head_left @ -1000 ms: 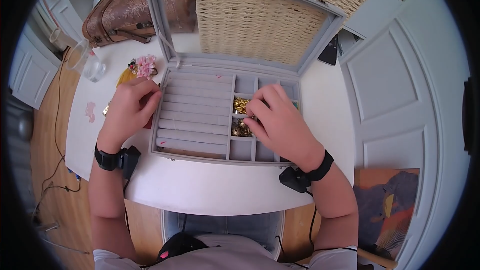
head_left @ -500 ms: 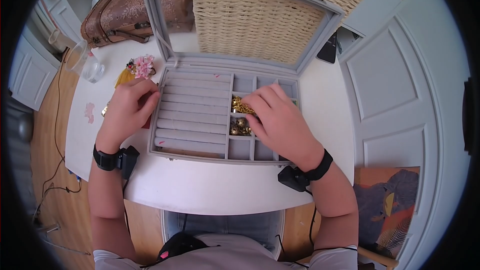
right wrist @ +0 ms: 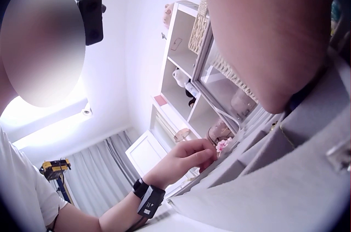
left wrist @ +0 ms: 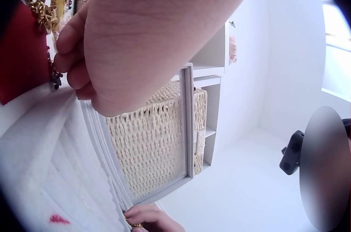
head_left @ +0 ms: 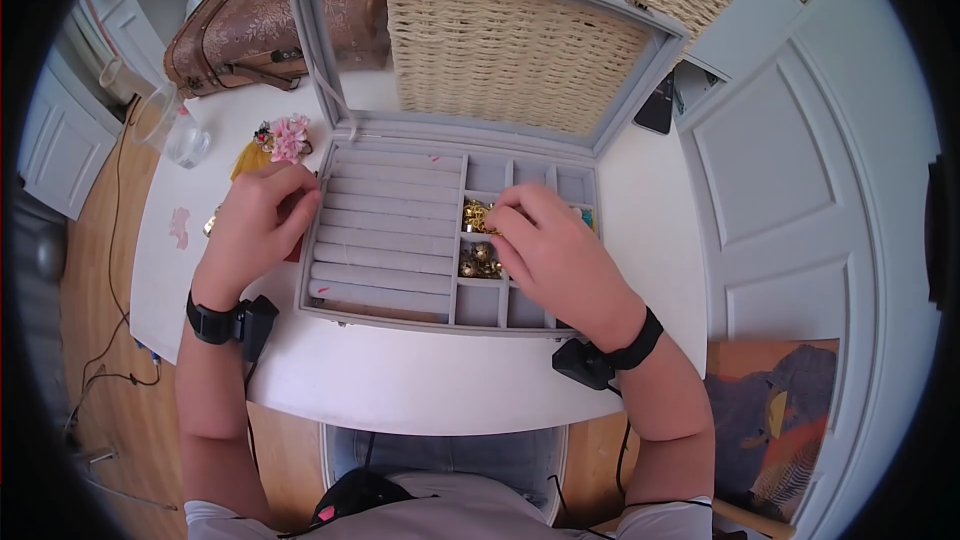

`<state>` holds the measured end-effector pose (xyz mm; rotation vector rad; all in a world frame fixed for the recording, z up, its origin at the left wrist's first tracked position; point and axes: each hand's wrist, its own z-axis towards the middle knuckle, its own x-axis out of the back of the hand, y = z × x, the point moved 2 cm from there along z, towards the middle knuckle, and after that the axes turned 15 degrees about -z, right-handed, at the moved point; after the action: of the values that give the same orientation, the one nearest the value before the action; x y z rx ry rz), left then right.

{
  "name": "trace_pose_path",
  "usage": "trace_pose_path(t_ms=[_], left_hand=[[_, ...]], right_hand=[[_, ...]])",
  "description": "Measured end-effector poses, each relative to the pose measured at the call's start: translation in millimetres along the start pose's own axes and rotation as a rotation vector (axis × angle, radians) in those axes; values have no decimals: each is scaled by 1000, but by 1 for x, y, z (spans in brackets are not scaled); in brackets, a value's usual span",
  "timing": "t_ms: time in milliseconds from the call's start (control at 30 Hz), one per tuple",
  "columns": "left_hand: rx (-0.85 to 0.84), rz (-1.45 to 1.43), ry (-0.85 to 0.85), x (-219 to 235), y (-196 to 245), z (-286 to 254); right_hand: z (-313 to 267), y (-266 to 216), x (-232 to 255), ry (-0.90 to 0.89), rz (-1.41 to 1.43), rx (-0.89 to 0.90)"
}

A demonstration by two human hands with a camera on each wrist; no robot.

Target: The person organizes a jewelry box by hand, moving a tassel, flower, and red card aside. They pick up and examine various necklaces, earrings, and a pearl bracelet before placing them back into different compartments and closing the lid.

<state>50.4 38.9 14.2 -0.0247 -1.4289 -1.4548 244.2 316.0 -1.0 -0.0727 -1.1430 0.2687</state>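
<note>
A grey jewelry box [head_left: 400, 319] lies on the white table with its clear-paned lid [head_left: 305, 50] raised. My right hand [head_left: 565, 255] is over its right-hand compartments, thumb and fingertips pinching a gold chain [head_left: 474, 216] in a middle one. Round gold beads [head_left: 481, 260] fill the compartment below, and a teal item [head_left: 588, 217] shows beyond the hand. My left hand [head_left: 258, 220] rests at the box's left rim with loosely curled fingers [left wrist: 74, 35] and holds nothing visible. Beside it lie a red piece [left wrist: 22, 51] and gold jewelry [left wrist: 44, 7].
Behind the lid stands a woven basket [head_left: 500, 50], with a brown patterned case [head_left: 255, 35] to its left. A pink flower ornament [head_left: 290, 137] with a yellow tassel and a clear cup [head_left: 187, 140] are at the left. A phone [head_left: 655, 108] lies back right.
My right hand has drawn slightly toward my body, its fingertips shifting over the gold chain, which has moved a little in its compartment. The left hand has stayed at the rim.
</note>
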Motion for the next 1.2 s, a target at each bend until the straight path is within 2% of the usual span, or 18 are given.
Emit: trace_pose_path(t_ms=[67,467,1200], left_hand=[[-3,5,2,0,0,-1],[-5,11,-6,0,0,0],[21,2,-22,-2,-1,0]], right_hand=[[0,-2,1,9,-61,52],[1,1,2,24,-108,71],[1,1,2,75,-101,11]])
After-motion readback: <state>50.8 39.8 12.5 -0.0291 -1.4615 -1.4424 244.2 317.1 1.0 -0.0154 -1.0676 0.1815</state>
